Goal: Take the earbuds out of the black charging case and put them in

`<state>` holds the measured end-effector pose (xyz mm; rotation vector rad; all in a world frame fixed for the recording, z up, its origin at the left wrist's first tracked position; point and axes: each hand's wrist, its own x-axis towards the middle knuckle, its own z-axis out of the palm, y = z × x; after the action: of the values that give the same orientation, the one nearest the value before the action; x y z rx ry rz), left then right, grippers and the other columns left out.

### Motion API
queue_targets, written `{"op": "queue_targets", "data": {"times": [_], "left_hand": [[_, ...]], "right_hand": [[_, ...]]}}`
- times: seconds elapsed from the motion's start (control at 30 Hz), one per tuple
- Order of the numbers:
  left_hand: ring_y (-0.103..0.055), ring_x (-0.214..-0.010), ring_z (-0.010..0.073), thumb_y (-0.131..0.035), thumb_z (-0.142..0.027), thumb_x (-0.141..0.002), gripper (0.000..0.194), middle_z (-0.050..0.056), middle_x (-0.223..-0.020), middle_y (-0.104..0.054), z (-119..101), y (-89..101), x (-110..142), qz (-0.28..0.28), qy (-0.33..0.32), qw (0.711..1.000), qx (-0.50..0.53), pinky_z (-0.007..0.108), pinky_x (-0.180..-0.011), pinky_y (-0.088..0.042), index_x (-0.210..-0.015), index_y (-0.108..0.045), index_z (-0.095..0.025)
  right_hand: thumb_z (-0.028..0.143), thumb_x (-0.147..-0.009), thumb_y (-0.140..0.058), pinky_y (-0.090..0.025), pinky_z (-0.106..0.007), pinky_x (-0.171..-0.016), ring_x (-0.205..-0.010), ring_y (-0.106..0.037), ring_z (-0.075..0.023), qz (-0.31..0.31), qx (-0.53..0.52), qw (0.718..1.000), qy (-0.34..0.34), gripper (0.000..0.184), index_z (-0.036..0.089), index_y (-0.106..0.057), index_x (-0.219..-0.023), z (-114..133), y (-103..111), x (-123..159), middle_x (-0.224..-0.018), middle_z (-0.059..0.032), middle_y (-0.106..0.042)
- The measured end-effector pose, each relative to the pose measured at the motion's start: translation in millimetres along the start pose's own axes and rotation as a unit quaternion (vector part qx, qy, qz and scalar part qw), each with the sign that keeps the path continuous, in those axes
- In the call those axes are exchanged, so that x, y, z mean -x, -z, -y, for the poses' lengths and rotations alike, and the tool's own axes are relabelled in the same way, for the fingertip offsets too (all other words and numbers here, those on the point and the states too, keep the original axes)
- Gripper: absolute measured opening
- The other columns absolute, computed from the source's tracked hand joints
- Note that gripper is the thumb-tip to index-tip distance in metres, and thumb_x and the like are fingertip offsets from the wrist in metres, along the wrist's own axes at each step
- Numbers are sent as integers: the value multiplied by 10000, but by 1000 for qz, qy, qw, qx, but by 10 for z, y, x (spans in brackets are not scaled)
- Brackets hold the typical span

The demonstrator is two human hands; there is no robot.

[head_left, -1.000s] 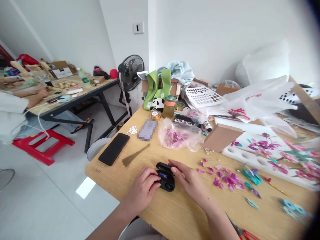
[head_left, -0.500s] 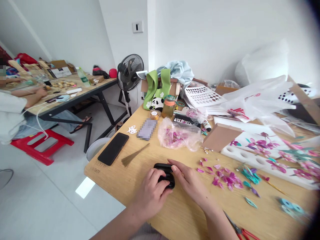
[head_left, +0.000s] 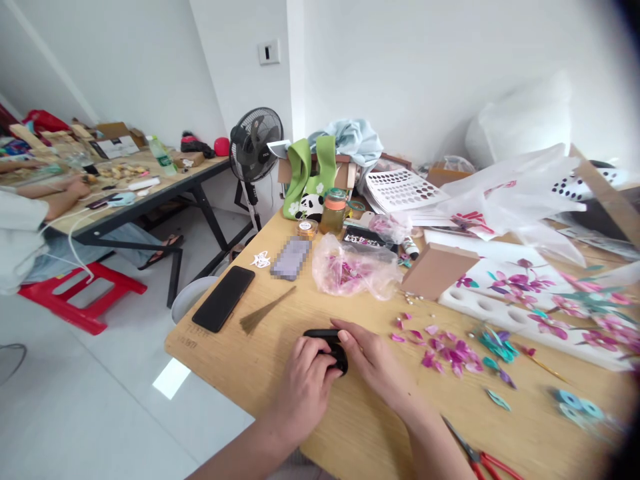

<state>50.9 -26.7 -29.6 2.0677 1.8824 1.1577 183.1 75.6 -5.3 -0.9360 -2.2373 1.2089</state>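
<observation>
A small black earbud case [head_left: 325, 339] lies on the wooden table [head_left: 360, 427] near its front edge. My left hand [head_left: 306, 387] covers the case from the near side, its fingers curled over the top. My right hand [head_left: 373, 357] holds the case's right side with fingertips on it. The lid looks closed and most of the case is hidden under my fingers.
A black phone [head_left: 223, 297] and a thin brown fan shape [head_left: 264, 311] lie left of the case. A plastic bag of pink petals [head_left: 353, 270], loose petals [head_left: 450, 350] and red scissors [head_left: 480, 457] surround it. Another person's arm [head_left: 47, 200] rests on a far table.
The case's lid was up with a lit display; now it is down. My left hand moved over the top of the case. The view shifted slightly.
</observation>
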Motion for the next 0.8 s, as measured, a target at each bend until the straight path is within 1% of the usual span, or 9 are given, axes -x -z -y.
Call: {"op": "queue_targets", "data": {"times": [0.23, 0.37, 0.43, 0.5, 0.57, 0.6, 0.67, 0.73, 0.8], "left_hand": [[-534, -959, 203, -524, -109, -888, 85, 82, -980, -573, 0, 15, 8, -5, -11, 1000, 22, 377, -849, -493, -937, -575, -155], [-544, -963, 187, -543, -111, -879, 129, 76, -1003, -579, 31, 13, 52, -38, -12, 997, 61, 355, -866, -475, -988, -574, -173], [-550, -967, 178, -553, -121, -874, 122, 72, -1012, -586, 39, 35, 67, -59, 5, 992, 109, 339, -871, -465, -975, -585, -183], [-561, -966, 173, -558, -152, -876, 79, 71, -1015, -600, 33, 77, 67, -69, 55, 978, 191, 313, -845, -464, -931, -601, -187], [-576, -936, 166, -574, -215, -876, 54, 76, -1005, -623, 18, 129, 48, -58, 145, 938, 310, 279, -783, -467, -888, -616, -181], [-582, -874, 151, -590, -256, -870, 87, 76, -981, -637, 9, 156, 34, -49, 197, 905, 374, 255, -726, -462, -871, -622, -176], [-550, -696, 102, -635, -335, -839, 176, 60, -865, -650, -5, 201, 1, -37, 291, 826, 481, 209, -606, -420, -853, -631, -160], [-463, -559, 60, -692, -387, -786, 254, 19, -705, -613, -11, 232, -26, -38, 346, 765, 542, 180, -523, -348, -840, -636, -145], [-419, -514, 47, -728, -409, -744, 299, -19, -595, -546, -10, 247, -40, -40, 366, 738, 566, 170, -494, -306, -824, -632, -137]], "right_hand": [[433, -1001, -324, -463, -345, -906, -1086, -599, -231, -2, 0, 1000, 3, 432, 165, -589, -1213, 4, -2, -2, -1186, -105, -645], [438, -1000, -324, -467, -347, -908, -1090, -598, -233, -3, -5, 1000, -1, 444, 153, -586, -1218, 9, 0, 1, -1181, -113, -646], [443, -1000, -318, -469, -351, -910, -1093, -597, -234, 0, -4, 1000, -2, 454, 152, -584, -1225, 16, 4, 4, -1184, -115, -645], [445, -1000, -318, -465, -360, -921, -1098, -596, -236, 1, 2, 1000, -4, 460, 150, -582, -1235, 29, 10, 6, -1193, -116, -642], [442, -999, -320, -464, -370, -928, -1097, -599, -241, 2, 10, 1000, -7, 465, 145, -579, -1244, 44, 17, 5, -1204, -121, -637], [440, -998, -320, -465, -374, -926, -1093, -602, -244, 3, 13, 1000, -8, 466, 143, -580, -1244, 50, 21, 4, -1204, -125, -638], [437, -999, -316, -471, -376, -918, -1082, -608, -246, 7, 17, 1000, -6, 466, 144, -585, -1241, 59, 26, 0, -1198, -128, -641], [437, -999, -312, -472, -374, -919, -1079, -610, -244, 8, 19, 1000, -4, 470, 142, -587, -1240, 58, 28, -1, -1198, -129, -640], [440, -1000, -307, -470, -372, -924, -1080, -609, -243, 6, 21, 1000, -2, 479, 135, -587, -1240, 51, 27, 0, -1194, -132, -641]]}}
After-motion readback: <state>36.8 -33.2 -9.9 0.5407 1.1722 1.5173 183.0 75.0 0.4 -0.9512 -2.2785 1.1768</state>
